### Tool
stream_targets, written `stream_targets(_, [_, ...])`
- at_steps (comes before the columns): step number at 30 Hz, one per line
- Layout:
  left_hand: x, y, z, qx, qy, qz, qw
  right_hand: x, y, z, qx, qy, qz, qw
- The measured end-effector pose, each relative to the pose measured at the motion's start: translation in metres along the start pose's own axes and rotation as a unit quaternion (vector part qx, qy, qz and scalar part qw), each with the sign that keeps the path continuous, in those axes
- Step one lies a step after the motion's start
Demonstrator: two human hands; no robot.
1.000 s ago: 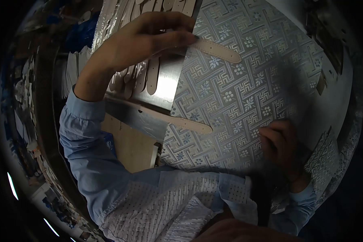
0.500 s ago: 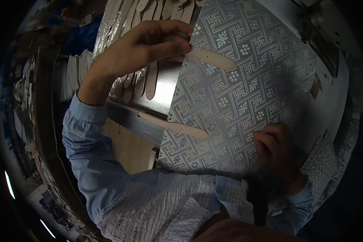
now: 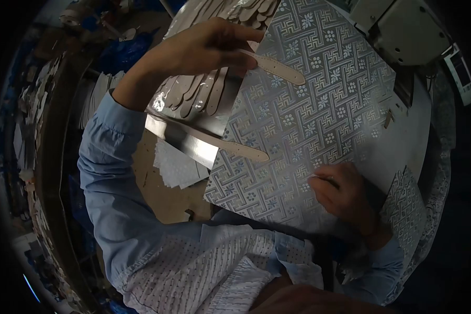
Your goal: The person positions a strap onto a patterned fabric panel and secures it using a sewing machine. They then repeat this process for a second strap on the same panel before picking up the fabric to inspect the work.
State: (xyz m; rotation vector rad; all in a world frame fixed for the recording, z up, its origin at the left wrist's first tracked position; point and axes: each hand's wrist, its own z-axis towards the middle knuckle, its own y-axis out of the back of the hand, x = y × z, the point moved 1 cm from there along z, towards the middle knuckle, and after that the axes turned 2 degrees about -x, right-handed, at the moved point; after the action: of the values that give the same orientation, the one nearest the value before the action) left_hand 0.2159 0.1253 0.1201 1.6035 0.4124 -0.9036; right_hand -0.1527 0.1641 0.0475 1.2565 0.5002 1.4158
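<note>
The long beige leather strap (image 3: pixel 275 67), rounded at its tip, is held up over the far part of the silver-blue sheet patterned with angular key shapes and small flowers (image 3: pixel 309 115). Its tip points right. The left hand (image 3: pixel 204 47) pinches its left end between the thumb and the closed-up fingers, just as it did half a second ago. Strap and hand now sit a little farther and more to the right in the view. The wrist is bent and the blue-sleeved forearm runs down to the near left.

The right hand (image 3: pixel 340 193) rests on the near right part of the patterned sheet, fingers curled and knuckles up. It lies slightly more to the left than before. Whether it pinches anything cannot be told.

A second beige strap (image 3: pixel 230 146) lies flat, well apart from both hands, across the edge of the shiny metal plate (image 3: pixel 183 141) and onto the patterned sheet, as earlier. A row of similar pale strap pieces (image 3: pixel 199 94) lies on the plate just below the left hand.

A white perforated scrap (image 3: pixel 178 167) on the brown table (image 3: pixel 162 199) and a grey machine housing (image 3: pixel 408 31) at the far right now show more fully.
</note>
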Motion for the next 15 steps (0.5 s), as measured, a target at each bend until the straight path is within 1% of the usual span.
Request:
stream_targets(1, [-0.012,0.004,0.0,0.005,-0.007,0.002,1.0,0.003,0.008,-0.002,0.015,0.005,0.004,1.0])
stream_targets(5, [-0.039,-0.003,0.005,0.002,-0.017,0.025,1.0,-0.002,0.037,-0.033,-0.008,0.02,-0.034,0.999])
stream_targets(7, [-0.049,-0.004,0.007,0.003,-0.015,0.041,0.999,-0.013,0.051,-0.056,-0.046,0.019,-0.075,0.996])
stream_targets(8, [-0.042,0.024,-0.014,0.001,-0.015,0.043,0.999,0.013,0.059,-0.02,-0.039,0.031,-0.077,0.996])
stream_targets(10, [-0.038,0.022,-0.009,0.008,-0.013,0.049,0.999,0.001,0.062,-0.031,-0.074,-0.011,-0.126,0.989])
stream_targets(11, [-0.036,0.019,-0.003,0.013,-0.011,0.052,0.999,-0.012,0.061,-0.038,-0.07,-0.003,-0.122,0.99])
stream_targets(13, [-0.031,0.019,0.005,0.019,-0.013,0.055,0.998,-0.024,0.066,-0.048,-0.1,-0.067,-0.158,0.98])
stream_targets(14, [-0.029,0.02,0.008,0.021,-0.014,0.056,0.998,-0.027,0.066,-0.052,-0.098,-0.065,-0.161,0.98])
stream_targets(15, [-0.033,0.028,0.013,0.023,-0.01,0.056,0.998,-0.031,0.078,-0.047,-0.107,-0.082,-0.156,0.978])
